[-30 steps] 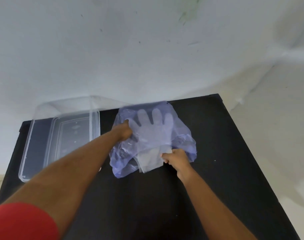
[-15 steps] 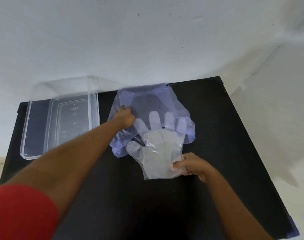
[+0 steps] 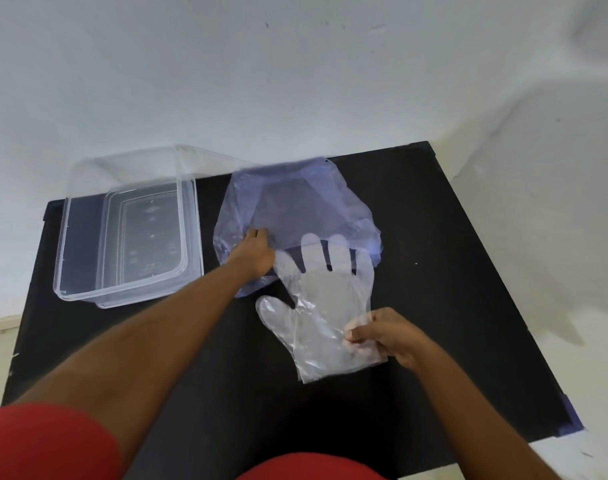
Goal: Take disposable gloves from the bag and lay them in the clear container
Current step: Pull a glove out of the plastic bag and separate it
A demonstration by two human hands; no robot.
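Observation:
A thin bluish plastic bag (image 3: 295, 199) lies on the black table, its mouth facing me. My left hand (image 3: 256, 252) pins the bag's left edge near the opening, fingers closed on the film. A clear disposable glove (image 3: 321, 313) lies flat in front of the bag, almost wholly out, with only its fingertips at the bag's mouth. My right hand (image 3: 382, 332) pinches the glove's cuff on its right side. The clear container (image 3: 129, 233) stands open at the table's far left, with nothing visible inside.
The black table (image 3: 451, 271) ends at a white wall behind the bag and container. Its right edge and near right corner border a pale floor. My red sleeve shows at the bottom left.
My right hand has drawn the glove toward me, from mostly inside the bag to almost fully out. My left hand has stayed on the bag's left edge.

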